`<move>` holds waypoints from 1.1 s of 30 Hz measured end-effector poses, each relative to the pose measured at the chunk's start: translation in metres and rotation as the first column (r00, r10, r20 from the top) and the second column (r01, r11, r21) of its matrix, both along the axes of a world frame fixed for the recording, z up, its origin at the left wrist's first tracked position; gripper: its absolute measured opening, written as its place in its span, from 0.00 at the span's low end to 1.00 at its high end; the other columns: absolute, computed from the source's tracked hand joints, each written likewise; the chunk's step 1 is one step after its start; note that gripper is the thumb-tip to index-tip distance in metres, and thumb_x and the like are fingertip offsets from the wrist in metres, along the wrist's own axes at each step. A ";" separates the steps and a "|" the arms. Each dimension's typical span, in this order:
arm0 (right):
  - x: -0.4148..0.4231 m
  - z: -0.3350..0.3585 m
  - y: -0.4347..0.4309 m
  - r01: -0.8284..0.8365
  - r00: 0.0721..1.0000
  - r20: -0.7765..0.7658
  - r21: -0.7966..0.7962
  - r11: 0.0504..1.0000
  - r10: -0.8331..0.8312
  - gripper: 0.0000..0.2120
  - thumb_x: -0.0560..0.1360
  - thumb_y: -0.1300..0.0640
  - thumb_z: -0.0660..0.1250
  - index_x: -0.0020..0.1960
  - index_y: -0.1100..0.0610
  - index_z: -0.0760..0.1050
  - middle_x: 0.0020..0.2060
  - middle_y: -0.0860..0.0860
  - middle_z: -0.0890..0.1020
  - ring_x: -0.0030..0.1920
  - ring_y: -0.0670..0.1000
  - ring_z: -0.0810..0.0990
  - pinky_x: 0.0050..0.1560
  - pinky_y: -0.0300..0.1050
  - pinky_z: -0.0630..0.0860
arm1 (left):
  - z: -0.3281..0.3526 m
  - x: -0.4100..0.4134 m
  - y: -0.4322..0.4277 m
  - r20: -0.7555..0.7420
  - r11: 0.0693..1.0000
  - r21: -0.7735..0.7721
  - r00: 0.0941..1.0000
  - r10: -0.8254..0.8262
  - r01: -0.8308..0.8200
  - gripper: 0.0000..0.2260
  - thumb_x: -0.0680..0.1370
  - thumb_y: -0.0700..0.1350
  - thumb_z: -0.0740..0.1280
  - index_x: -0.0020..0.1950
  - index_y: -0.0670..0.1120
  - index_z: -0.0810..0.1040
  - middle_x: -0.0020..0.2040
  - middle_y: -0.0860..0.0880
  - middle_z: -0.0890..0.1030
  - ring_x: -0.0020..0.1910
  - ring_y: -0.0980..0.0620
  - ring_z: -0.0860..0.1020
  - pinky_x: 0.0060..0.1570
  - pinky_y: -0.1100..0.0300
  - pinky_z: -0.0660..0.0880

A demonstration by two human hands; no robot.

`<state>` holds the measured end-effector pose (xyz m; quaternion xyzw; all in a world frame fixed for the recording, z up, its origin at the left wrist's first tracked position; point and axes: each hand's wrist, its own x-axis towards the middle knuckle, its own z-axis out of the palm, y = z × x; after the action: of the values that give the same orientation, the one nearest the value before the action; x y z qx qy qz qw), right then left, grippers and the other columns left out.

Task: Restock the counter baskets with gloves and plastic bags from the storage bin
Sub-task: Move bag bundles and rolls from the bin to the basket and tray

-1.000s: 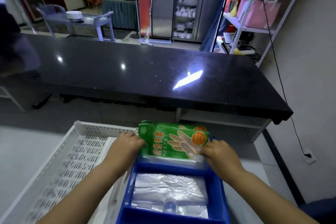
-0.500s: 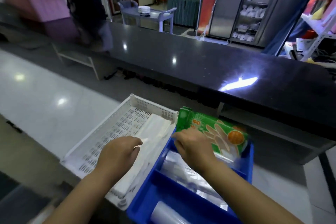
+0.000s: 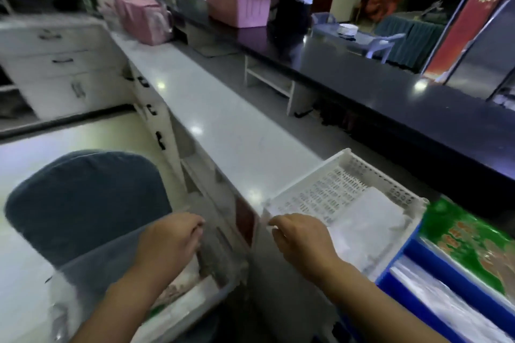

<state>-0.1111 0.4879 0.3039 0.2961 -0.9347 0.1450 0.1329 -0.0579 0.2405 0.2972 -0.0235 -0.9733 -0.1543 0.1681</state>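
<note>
**Hands leave the glove pack**

My right hand (image 3: 302,239) has quit the green glove pack (image 3: 468,242), which stands just right of the white basket (image 3: 303,178), and now curls at that basket's near corner. My left hand (image 3: 170,239) has swung left, over the clear storage bin (image 3: 92,287). Blur hides whether either hand grips anything.

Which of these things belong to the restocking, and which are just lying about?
Part of the job:
white basket
blue basket
green glove pack
clear plastic bags
clear storage bin

Just lying about:
pink bin on the dark counter
covered chair
stack of plates
</note>
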 end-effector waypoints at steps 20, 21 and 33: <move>0.003 -0.164 -0.242 -0.252 0.791 0.612 0.299 0.920 0.017 0.12 0.77 0.53 0.60 0.56 0.52 0.78 0.53 0.52 0.83 0.52 0.54 0.81 0.46 0.45 0.74 | -0.121 0.113 -0.263 0.515 0.854 0.138 0.773 0.370 -0.501 0.09 0.76 0.45 0.64 0.54 0.53 0.80 0.50 0.54 0.82 0.47 0.52 0.79 0.39 0.60 0.71; -0.002 -0.174 -0.247 -0.266 0.776 0.631 0.318 0.910 0.006 0.12 0.77 0.53 0.60 0.58 0.52 0.77 0.54 0.51 0.83 0.53 0.53 0.80 0.48 0.44 0.74 | -0.127 0.113 -0.263 0.534 0.850 0.128 0.758 0.375 -0.511 0.10 0.76 0.45 0.64 0.55 0.53 0.80 0.50 0.54 0.82 0.47 0.52 0.79 0.40 0.60 0.72; -0.057 -0.338 -0.301 -0.771 0.541 0.813 0.378 0.513 0.215 0.14 0.76 0.63 0.56 0.57 0.57 0.75 0.56 0.58 0.80 0.55 0.59 0.78 0.51 0.48 0.74 | -0.220 0.083 -0.248 0.659 0.836 0.027 0.638 0.397 -0.548 0.11 0.69 0.47 0.64 0.48 0.51 0.83 0.42 0.50 0.85 0.38 0.48 0.83 0.34 0.57 0.77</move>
<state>-0.1684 0.1871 -0.0343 0.5236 -0.7500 -0.0938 -0.3932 0.0253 -0.0077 0.0768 0.3055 -0.9190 -0.2119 -0.1310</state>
